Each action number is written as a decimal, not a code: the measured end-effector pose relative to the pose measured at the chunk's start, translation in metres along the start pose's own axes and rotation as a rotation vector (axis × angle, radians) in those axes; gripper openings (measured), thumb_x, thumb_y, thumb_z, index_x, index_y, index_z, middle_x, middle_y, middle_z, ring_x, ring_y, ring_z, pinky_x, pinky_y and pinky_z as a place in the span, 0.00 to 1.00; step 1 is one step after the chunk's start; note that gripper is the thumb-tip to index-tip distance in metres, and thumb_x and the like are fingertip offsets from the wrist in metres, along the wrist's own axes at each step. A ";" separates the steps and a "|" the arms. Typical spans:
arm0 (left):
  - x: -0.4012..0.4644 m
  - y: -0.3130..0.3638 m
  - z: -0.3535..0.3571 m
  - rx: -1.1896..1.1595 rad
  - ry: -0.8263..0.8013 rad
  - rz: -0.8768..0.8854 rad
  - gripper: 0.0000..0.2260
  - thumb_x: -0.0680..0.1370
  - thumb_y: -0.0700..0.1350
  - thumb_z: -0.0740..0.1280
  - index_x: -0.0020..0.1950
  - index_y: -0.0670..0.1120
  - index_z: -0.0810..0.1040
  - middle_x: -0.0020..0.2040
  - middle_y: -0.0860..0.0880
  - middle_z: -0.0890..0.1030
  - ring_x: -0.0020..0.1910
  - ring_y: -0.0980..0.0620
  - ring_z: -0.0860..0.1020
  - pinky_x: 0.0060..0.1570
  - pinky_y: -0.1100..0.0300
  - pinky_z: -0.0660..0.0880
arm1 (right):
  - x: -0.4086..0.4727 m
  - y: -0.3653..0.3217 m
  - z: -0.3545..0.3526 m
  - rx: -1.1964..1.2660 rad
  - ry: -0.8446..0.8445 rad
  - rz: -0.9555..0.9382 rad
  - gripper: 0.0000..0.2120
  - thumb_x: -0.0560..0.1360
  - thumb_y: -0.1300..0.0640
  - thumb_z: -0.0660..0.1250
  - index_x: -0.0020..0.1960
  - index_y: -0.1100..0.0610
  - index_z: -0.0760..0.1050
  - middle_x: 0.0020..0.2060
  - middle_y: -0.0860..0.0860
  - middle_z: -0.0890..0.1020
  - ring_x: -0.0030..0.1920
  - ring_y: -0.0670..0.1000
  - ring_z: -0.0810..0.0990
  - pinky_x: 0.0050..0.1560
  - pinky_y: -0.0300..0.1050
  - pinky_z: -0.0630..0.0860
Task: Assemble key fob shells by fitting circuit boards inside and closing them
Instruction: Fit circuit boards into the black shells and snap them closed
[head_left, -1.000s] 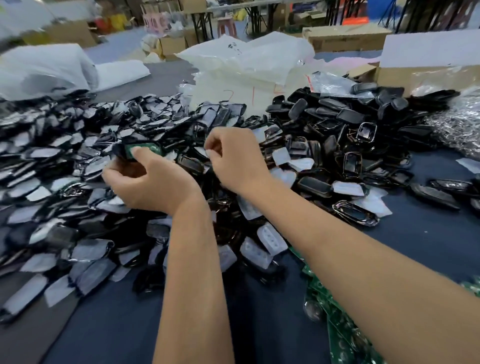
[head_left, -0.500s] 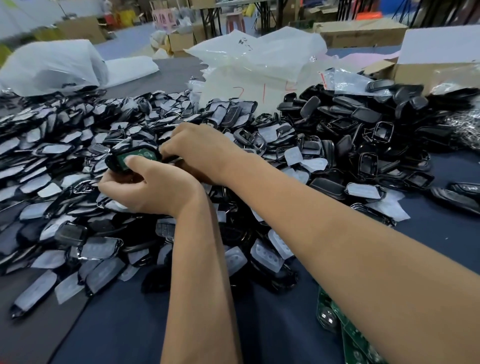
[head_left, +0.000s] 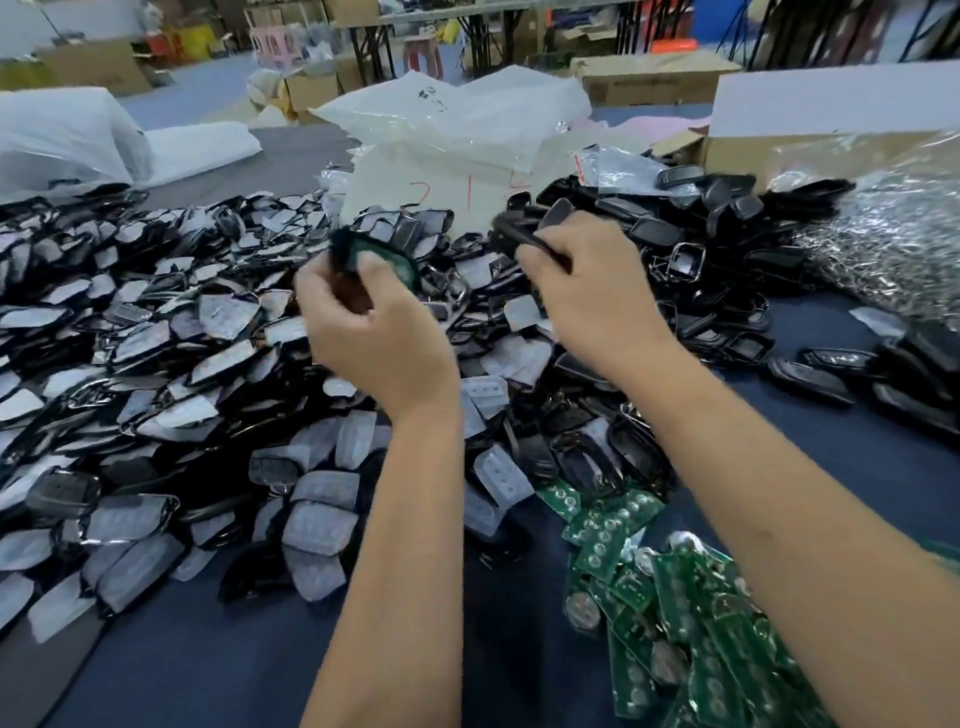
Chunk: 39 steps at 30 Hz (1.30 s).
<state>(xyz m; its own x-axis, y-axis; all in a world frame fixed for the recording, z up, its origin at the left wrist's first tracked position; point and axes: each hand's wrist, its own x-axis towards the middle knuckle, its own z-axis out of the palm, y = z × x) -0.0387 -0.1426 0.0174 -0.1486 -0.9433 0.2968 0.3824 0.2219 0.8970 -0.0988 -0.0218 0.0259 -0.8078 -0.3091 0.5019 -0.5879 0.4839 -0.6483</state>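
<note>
The left hand grips a shell half with a green circuit board seated in it, thumb pressing the board; the right hand pinches a dark cover just beside it, both raised over the shell pile; closing them misaligned could pinch the board or leave a gap; red marks on the plastic bag look like 2 and 1, otherwise unreadable.

Shell half blurred — left grip covers it.
</note>
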 end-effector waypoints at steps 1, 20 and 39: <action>-0.011 -0.003 0.006 0.034 -0.206 -0.054 0.04 0.79 0.41 0.67 0.46 0.48 0.78 0.43 0.49 0.82 0.43 0.42 0.81 0.48 0.44 0.81 | -0.008 0.013 -0.016 0.088 0.046 0.118 0.20 0.82 0.56 0.66 0.33 0.59 0.70 0.31 0.50 0.69 0.33 0.48 0.65 0.37 0.47 0.59; -0.112 -0.028 0.017 0.146 -1.223 0.121 0.06 0.81 0.42 0.71 0.55 0.48 0.87 0.48 0.54 0.87 0.48 0.55 0.84 0.50 0.51 0.82 | -0.102 0.081 -0.096 0.306 -0.099 0.282 0.20 0.77 0.56 0.68 0.31 0.61 0.63 0.30 0.48 0.65 0.32 0.46 0.64 0.37 0.44 0.62; -0.116 -0.033 0.016 0.069 -1.269 -0.260 0.05 0.83 0.37 0.66 0.51 0.42 0.81 0.44 0.48 0.84 0.39 0.55 0.85 0.47 0.52 0.84 | -0.104 0.088 -0.085 0.980 0.198 0.571 0.09 0.82 0.65 0.67 0.54 0.60 0.86 0.49 0.55 0.88 0.49 0.52 0.85 0.52 0.47 0.82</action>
<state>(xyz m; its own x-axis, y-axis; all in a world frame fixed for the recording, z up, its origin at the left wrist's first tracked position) -0.0483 -0.0364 -0.0417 -0.9806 -0.0779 0.1801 0.1704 0.1166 0.9784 -0.0625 0.1223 -0.0350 -0.9971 -0.0740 0.0167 0.0110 -0.3588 -0.9333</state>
